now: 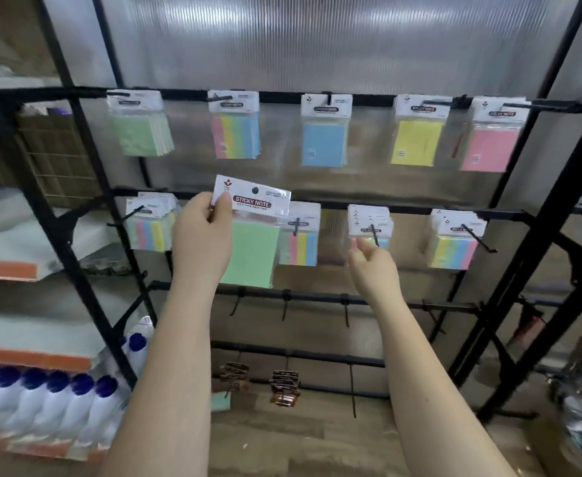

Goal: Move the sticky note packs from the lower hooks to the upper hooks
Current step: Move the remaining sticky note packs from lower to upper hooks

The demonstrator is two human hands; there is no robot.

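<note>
Head view, left hand (203,235) pinching green pack (252,251)

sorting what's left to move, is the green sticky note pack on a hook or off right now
Off. The left hand pinches the green sticky note pack by its header card, and no hook passes through its empty hang hole.

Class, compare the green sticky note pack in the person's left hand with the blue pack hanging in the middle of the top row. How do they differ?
The green pack is off any hook, pinched by the left hand; the blue pack hangs on an upper hook. The green pack is tilted; the blue pack hangs straight. The green pack's header hole is empty; a hook passes through the blue pack's. Both have white header cards and clear wrapping.
</note>
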